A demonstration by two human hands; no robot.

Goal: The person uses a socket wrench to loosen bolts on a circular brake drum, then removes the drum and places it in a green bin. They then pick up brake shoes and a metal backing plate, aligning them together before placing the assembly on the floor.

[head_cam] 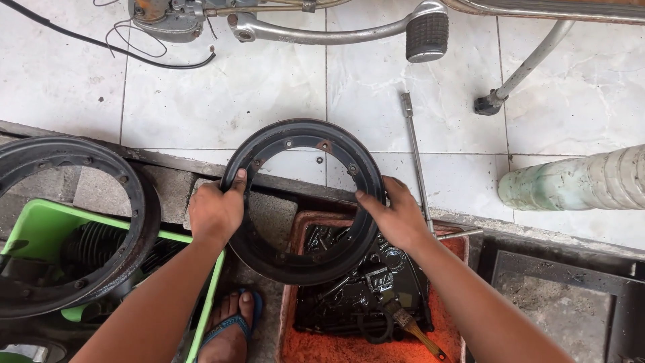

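I hold a black metal wheel rim half (306,144) with bolt holes up in front of me, tilted over the orange tray. My left hand (216,210) grips its left edge, thumb on the inner lip. My right hand (396,216) grips its right edge. Below the rim sits an orange tray (310,346) holding dark oily liquid, metal engine parts (366,282) and a wooden-handled brush (411,327).
A second black rim (138,202) rests on a green plastic crate (40,225) at the left. A long socket wrench (416,158) lies on the white tiles. A motorcycle footpeg (426,35) and stand (494,101) are above, a pale plastic bottle (578,178) at right. My sandalled foot (232,329) is below.
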